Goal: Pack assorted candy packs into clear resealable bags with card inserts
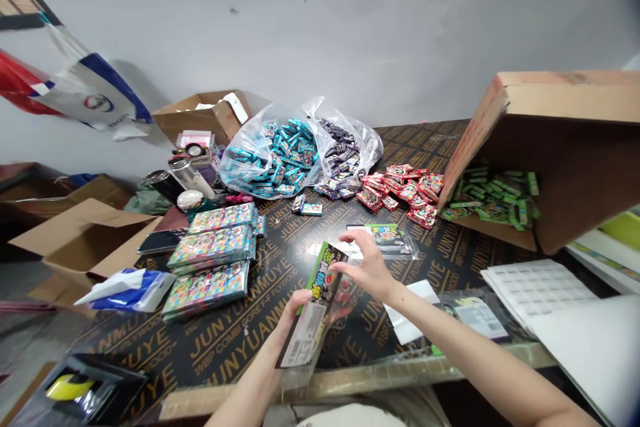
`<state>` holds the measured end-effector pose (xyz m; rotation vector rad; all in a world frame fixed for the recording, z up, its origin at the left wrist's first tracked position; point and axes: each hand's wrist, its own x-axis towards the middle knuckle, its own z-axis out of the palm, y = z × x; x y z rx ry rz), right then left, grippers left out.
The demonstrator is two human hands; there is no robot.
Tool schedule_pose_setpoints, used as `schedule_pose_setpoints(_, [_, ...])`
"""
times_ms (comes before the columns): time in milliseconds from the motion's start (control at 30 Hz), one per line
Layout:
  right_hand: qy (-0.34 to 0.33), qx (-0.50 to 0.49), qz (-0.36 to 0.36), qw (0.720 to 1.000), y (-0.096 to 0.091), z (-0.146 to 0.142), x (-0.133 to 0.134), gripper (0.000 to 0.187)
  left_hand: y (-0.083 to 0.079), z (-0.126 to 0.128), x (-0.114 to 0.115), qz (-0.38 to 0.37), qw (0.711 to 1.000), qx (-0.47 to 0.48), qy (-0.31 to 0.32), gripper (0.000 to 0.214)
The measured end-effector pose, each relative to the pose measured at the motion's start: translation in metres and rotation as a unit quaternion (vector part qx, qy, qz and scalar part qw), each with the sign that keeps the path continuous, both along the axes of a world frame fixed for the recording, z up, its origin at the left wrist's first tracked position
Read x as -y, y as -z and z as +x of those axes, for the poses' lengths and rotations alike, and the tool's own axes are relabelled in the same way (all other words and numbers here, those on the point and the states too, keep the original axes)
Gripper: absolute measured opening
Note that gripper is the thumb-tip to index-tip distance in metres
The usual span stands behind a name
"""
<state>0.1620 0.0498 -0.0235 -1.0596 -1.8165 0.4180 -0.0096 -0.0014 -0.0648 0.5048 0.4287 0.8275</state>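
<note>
My left hand point(295, 313) grips a clear plastic pouch point(315, 313) tilted over the table's near side. The pouch has a green-and-black printed header and a pale label on its face. My left thumb lies on the front, and its fingers show through behind. At the pouch's upper right corner, my right hand point(367, 263) curves with thumb and index finger apart, the thumb touching the edge. A similar printed pouch point(387, 240) lies flat just beyond. Nearer me, to the right, are a white sheet point(413, 310) and another pouch point(475, 317).
Clear bags of blue packets point(285, 153) and purple packets point(343, 147) stand at the back. Red packets point(400, 187) lie loose beside a tipped carton point(565, 167) with green packets point(493, 197). Filled packs point(215, 250) are stacked at left. Label sheets point(540, 287) lie at right.
</note>
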Motion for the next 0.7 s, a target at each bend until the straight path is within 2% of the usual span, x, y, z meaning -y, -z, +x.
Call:
schedule_pose_setpoints(100, [-0.035, -0.054, -0.096, 0.993, 0.004, -0.003, -0.001, 0.049, 0.001, -0.006, 0.000, 0.003, 1.000, -0.020, 0.005, 0.062])
schedule_pose_setpoints(200, [-0.078, -0.078, -0.159, 0.981, 0.000, -0.003, -0.002, 0.036, 0.006, -0.011, -0.004, 0.018, 0.999, -0.049, 0.003, 0.064])
schedule_pose_setpoints(267, [-0.131, -0.059, -0.173, 0.974, -0.002, 0.000, -0.001, 0.027, 0.007, -0.014, -0.006, 0.041, 0.996, -0.078, -0.008, 0.068])
schedule_pose_setpoints(367, [-0.225, 0.028, -0.153, 0.962, -0.004, 0.006, 0.000, 0.027, 0.001, -0.016, -0.004, 0.101, 0.986, -0.123, -0.057, 0.075])
schedule_pose_setpoints(467, [-0.263, 0.102, -0.153, 0.947, -0.005, 0.011, 0.001, 0.035, -0.016, -0.014, 0.005, 0.136, 0.974, -0.161, -0.086, 0.073])
schedule_pose_setpoints(567, [-0.252, 0.129, -0.189, 0.940, -0.007, 0.014, -0.001, 0.047, -0.030, -0.009, 0.012, 0.116, 0.976, -0.174, -0.053, 0.059])
schedule_pose_setpoints(633, [-0.270, 0.085, -0.220, 0.934, -0.008, 0.014, -0.002, 0.059, -0.035, -0.006, 0.015, 0.084, 0.983, -0.159, -0.033, 0.052])
schedule_pose_setpoints(700, [-0.270, 0.001, -0.241, 0.932, -0.007, 0.010, -0.002, 0.066, -0.035, -0.005, 0.015, 0.051, 0.988, -0.142, -0.041, 0.048])
